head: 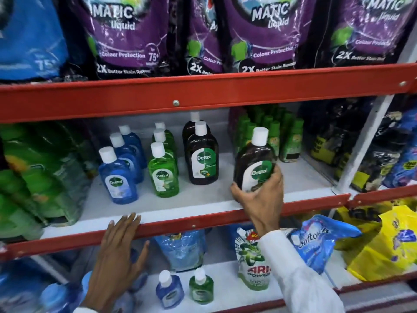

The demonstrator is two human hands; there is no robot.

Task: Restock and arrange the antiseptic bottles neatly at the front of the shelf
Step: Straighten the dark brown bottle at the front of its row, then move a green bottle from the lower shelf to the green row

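My right hand [261, 197] grips a brown Dettol bottle [255, 161] with a white cap, held tilted just above the white middle shelf [203, 199], right of the rows. On that shelf stand a row of blue bottles [118, 177], a row of green bottles [163, 172] and two brown bottles [202, 154], each row running front to back. My left hand [120, 251] rests flat with spread fingers on the red front lip [180, 227] of the shelf, holding nothing.
Small green-capped bottles [270, 134] crowd the back right of the shelf. Green refill packs [38, 175] lean at the left. Purple detergent pouches [259, 32] fill the shelf above. Below sit a small blue bottle [169, 290], a small green one [200, 288] and pouches [250, 260].
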